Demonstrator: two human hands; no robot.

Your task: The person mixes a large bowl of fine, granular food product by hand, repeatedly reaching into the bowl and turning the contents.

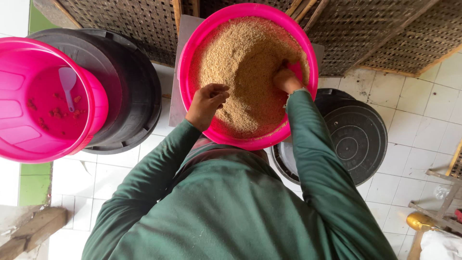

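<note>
While the right hand (287, 79) is buried, fingers hidden, in tan grain (245, 67) filling the pink basin (192, 45), the left hand (207, 102) hovers pinched together; mixing should reach the bottom evenly.

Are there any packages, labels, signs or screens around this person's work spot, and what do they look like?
None show: no package, label, sign or screen.
Containers only:
Pink basin: round, centre top, full of tan grain; right hand dug in, left hand at the near rim.
Pink tub: left, holding a white scoop.
Black lid: round, ribbed, right of the basin.
</note>
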